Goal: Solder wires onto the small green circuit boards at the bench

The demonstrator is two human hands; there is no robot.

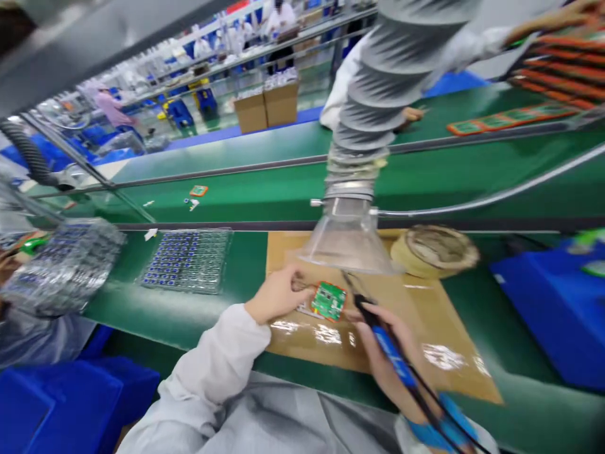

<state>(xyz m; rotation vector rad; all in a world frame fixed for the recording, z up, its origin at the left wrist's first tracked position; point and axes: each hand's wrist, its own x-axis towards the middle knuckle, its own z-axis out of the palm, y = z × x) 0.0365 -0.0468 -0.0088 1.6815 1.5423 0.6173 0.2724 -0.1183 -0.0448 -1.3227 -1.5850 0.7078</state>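
Note:
My left hand (278, 295) is closed at the left edge of a small green circuit board (330, 301) with an orange rim, thumb and fingers pinched against it. Part of a pale piece shows under the board's left side. In my right hand (394, 353) is a blue and black soldering iron (390, 350), held like a pen. Its thin tip points up and away, beyond the board's upper right corner and apart from it. Both hands are over a brown, shiny work sheet (454, 353). A clear fume hood (347, 236) on a grey hose hangs just behind the board.
A roll of tape (433, 251) sits right of the hood. To the left are a clear tray (186, 260) of small blue parts and stacked trays (66, 265). A blue bin (553, 309) stands right. Beyond the ledge, a green belt (255, 198) carries another board (199, 190).

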